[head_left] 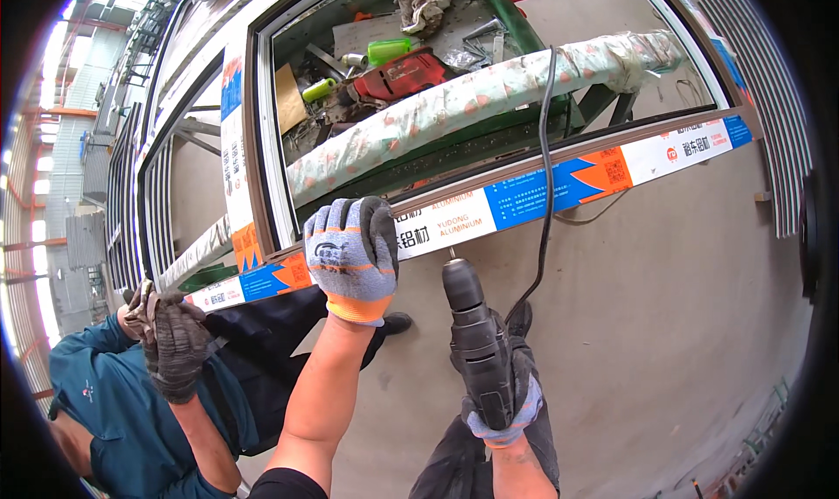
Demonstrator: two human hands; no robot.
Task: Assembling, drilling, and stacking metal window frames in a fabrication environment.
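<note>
My left hand [351,259], in a grey glove with an orange cuff, is closed over the near bar of a brown metal window frame [651,135]. White, blue and orange printed protective film [524,195] covers that bar. My right hand [517,401], gloved as well, is wrapped round the grip of a black corded power drill [477,333]. The drill points away from me, its thin bit close to the film-covered front face of the bar. Whether the tip touches the bar I cannot tell. From the drill, a black cord [546,193] runs up across the frame.
A co-worker in a teal shirt [105,394] stands at the left, gloved hands [170,337] by the frame's corner. Through the frame show a padded, wrapped support bar [489,97], a red power tool [402,75] and green bottles [389,51]. Stacked metal profiles [752,71] lie at right.
</note>
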